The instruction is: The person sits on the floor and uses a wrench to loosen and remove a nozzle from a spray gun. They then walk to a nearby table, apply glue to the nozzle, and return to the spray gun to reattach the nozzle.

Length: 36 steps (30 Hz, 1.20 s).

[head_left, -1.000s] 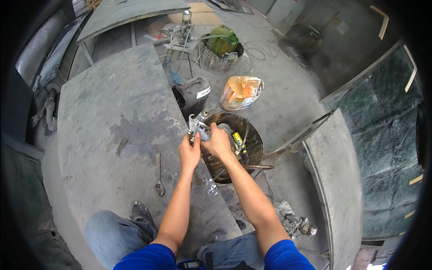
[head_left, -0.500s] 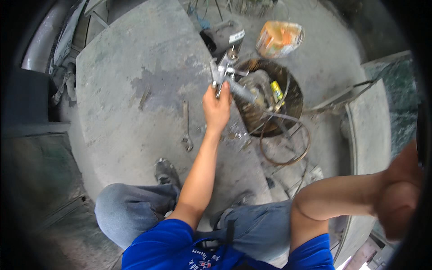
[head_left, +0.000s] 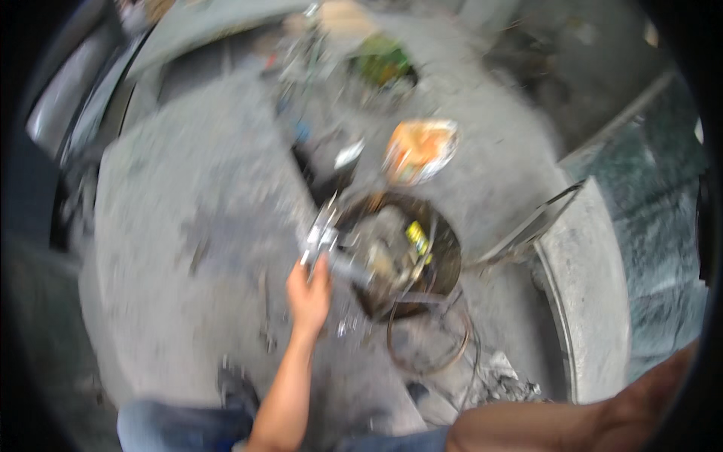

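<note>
The picture is blurred by motion. My left hand [head_left: 309,292] is stretched forward and grips a shiny metal part [head_left: 322,235] at the left rim of a round dark tub [head_left: 444,252] full of tools and metal pieces. My right forearm [head_left: 572,422] lies across the lower right corner; its hand runs out past the right edge and cannot be seen. My knees in blue jeans [head_left: 173,426] show at the bottom.
An orange plastic bag [head_left: 419,149] lies beyond the tub, next to a dark container [head_left: 327,169]. A wire basket with green contents [head_left: 382,66] stands farther back. A ring of wire [head_left: 429,339] lies on the concrete floor [head_left: 173,226]. A raised concrete ledge [head_left: 595,286] runs along the right.
My right hand left the metal part a second ago and swung out to the lower right. My left hand keeps its hold on the part. The view has shifted and blurred.
</note>
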Each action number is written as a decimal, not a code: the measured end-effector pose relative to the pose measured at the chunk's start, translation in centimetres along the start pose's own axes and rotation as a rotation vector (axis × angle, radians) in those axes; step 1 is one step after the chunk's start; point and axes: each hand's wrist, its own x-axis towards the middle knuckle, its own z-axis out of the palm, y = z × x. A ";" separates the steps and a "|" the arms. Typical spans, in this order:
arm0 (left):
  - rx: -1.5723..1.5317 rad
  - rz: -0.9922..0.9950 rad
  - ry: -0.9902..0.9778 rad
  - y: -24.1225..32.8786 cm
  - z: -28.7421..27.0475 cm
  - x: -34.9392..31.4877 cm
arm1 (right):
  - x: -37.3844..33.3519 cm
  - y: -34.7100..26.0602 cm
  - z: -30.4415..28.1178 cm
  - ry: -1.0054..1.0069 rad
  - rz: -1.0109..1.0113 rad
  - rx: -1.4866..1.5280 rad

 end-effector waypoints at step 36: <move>0.298 -0.025 -0.199 -2.6 0.1 1.1 | -30.1 -0.7 40.3 -1.456 0.304 0.819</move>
